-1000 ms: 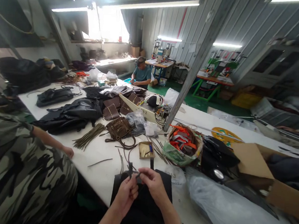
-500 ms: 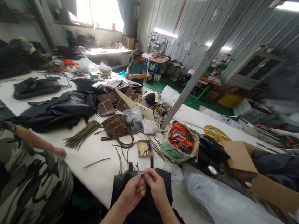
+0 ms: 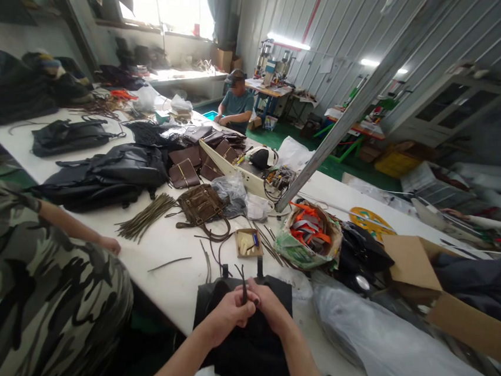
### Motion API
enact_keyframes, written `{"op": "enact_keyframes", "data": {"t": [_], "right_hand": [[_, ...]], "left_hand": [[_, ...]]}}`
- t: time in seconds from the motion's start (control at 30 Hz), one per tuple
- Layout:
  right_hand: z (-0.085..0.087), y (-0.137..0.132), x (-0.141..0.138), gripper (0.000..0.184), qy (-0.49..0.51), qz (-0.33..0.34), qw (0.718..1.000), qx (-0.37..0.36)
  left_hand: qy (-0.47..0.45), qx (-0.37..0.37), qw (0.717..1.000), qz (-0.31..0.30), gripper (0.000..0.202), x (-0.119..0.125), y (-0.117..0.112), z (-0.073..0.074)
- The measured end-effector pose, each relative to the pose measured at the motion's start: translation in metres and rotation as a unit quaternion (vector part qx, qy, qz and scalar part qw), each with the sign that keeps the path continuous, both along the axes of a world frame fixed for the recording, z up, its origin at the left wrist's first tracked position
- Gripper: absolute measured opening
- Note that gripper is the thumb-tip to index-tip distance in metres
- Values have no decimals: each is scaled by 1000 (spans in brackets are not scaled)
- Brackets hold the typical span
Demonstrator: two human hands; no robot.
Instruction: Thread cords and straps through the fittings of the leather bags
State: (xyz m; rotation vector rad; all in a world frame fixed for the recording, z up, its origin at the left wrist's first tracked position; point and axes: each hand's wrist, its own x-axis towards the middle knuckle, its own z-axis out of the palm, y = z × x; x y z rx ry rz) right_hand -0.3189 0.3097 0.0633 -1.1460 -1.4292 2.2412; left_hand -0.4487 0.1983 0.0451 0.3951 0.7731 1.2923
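Both hands are closed and close together over a black bag (image 3: 256,354) lying on the white table. My left hand (image 3: 230,313) grips a slim dark piece (image 3: 244,287) whose forked, thin ends point up and away; its exact kind is unclear. Right beside it, my right hand (image 3: 268,305) has its fingers curled against the left fingers. A small dark bit shows between the hands, but what the right fingers hold is hidden. Two short black straps stick out from the bag's far edge.
Beyond the bag are a small box (image 3: 248,244) with pale pieces, a brown handbag (image 3: 202,207) and a bundle of strips (image 3: 148,216). To the right lie a sack of orange scraps (image 3: 308,235), a carton (image 3: 411,265) and plastic wrap (image 3: 386,343). A person in camouflage (image 3: 41,286) is close left.
The left hand has turned, so the dark forked piece now stands upright above it. My right hand has shifted from a fingertip pinch to curled fingers beside the left. The view has tilted down slightly.
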Motion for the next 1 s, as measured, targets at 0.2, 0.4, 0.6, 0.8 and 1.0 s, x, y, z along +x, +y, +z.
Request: {"op": "enact_keyframes", "data": {"t": [0.2, 0.4, 0.6, 0.8, 1.0], "right_hand": [[16, 12, -6, 54, 32, 66, 997, -10], [19, 6, -17, 54, 70, 1, 998, -5], [18, 2, -25, 44, 109, -82, 991, 10], [2, -5, -31, 44, 109, -191, 975, 23], [-5, -14, -32, 48, 87, -210, 973, 29]], "left_hand": [[77, 9, 996, -44, 45, -3, -5, -3], [102, 49, 993, -17, 47, -15, -4, 8], [160, 41, 986, -20, 49, -51, -3, 11], [260, 4, 964, 56, 37, -61, -2, -2], [200, -33, 979, -5, 46, -24, -9, -25]]}}
